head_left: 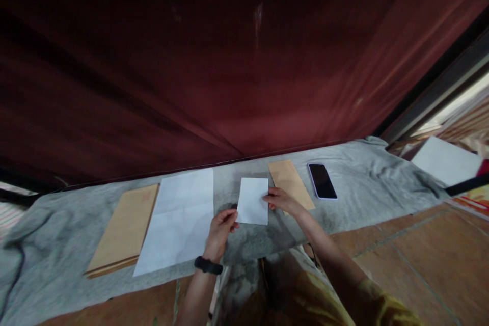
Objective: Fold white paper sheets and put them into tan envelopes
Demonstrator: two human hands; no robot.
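Observation:
A small folded white paper (252,199) is held up over the grey cloth (57,234) between both hands. My left hand (221,229), with a black band on its wrist, pinches the paper's lower left corner. My right hand (280,199) pinches its right edge. Just right of that hand lies a brown envelope (292,183). To the left lies an unfolded white sheet (179,221), and beyond it a stack of brown envelopes (126,232).
A black phone (322,181) lies face up on the cloth right of the brown envelope. A dark red curtain (229,61) hangs behind the cloth. Another white sheet (445,160) lies at the far right. Brown tiled floor (420,244) runs along the near side.

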